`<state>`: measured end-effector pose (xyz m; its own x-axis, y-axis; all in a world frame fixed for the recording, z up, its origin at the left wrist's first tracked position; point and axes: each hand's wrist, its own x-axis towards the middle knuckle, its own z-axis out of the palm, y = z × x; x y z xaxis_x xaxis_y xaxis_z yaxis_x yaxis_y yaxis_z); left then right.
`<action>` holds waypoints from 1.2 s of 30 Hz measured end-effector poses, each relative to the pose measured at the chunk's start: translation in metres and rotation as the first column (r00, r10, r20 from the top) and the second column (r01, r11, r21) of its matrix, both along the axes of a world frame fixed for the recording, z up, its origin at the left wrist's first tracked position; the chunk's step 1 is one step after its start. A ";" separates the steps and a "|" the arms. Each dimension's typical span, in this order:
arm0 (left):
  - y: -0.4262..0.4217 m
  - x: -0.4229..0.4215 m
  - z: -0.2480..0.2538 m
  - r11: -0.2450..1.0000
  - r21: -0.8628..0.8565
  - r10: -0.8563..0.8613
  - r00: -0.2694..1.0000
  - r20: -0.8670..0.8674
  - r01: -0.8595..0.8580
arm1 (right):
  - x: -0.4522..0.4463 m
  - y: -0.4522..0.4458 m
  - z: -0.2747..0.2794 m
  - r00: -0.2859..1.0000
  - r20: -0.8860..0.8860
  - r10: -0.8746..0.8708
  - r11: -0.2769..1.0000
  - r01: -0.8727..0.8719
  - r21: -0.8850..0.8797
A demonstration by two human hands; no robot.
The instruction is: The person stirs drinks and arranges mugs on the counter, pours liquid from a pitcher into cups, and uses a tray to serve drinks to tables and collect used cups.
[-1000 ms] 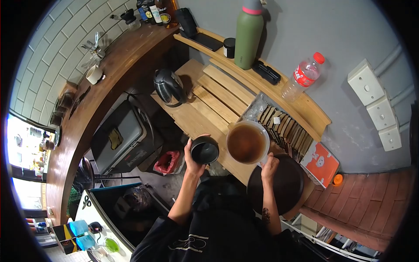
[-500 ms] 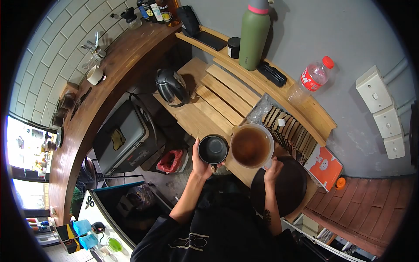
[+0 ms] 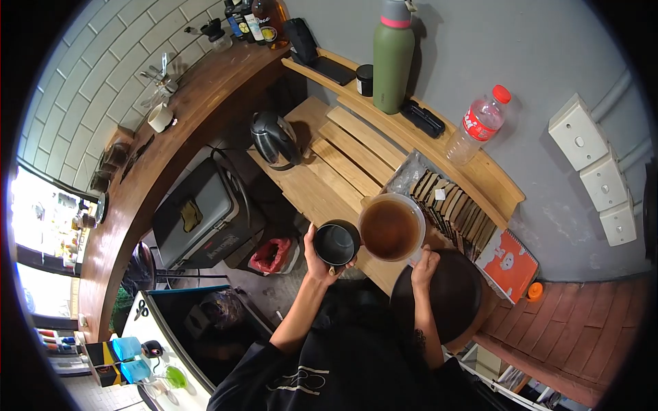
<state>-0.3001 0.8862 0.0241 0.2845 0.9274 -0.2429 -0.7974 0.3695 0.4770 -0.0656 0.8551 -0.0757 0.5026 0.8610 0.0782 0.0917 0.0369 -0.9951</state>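
Observation:
My left hand [image 3: 318,266] is wrapped round a dark cup [image 3: 336,244], thumb along its left side and fingertips under its right. No liquid can be made out in the cup. My right hand [image 3: 424,268] grips the handle of a clear pitcher [image 3: 391,228] that holds brown liquid. The pitcher's spout points up and left, and its rim is close beside the cup. Both vessels are held over the near edge of a wooden table [image 3: 319,198].
A black kettle [image 3: 275,140] stands on the table's far left. Books [image 3: 449,205], a notebook [image 3: 507,266] and a round dark stool or tray [image 3: 445,301] lie to the right. On the wall shelf are a green bottle [image 3: 393,65] and a plastic bottle [image 3: 478,127]. A grey cooler [image 3: 195,212] sits left.
The dark cup now leans so that more of its inner wall shows. Pitcher and right hand have shifted slightly left in view, while the whole scene has turned a little.

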 end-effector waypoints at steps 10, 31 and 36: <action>-0.026 -0.007 0.001 0.993 0.115 -0.008 0.976 -0.218 0.033 | -0.011 0.002 0.059 0.975 0.209 -0.072 0.989 0.042 0.145; -0.250 -0.158 0.003 0.705 0.211 0.596 0.405 -0.694 -0.677 | -0.287 -0.092 0.132 -0.054 0.227 0.972 -0.032 -0.995 -0.098; -0.373 -0.222 -0.024 0.520 0.214 0.554 0.136 -0.821 -0.827 | -0.383 -0.191 0.114 -0.250 0.199 0.948 -0.221 -0.963 -0.158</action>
<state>-0.5225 0.5134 0.0006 -0.8607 0.4821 -0.1637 -0.1536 0.0608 0.9863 -0.4482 0.6641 0.0385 -0.9625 0.2683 0.0400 0.0466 0.3088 -0.9500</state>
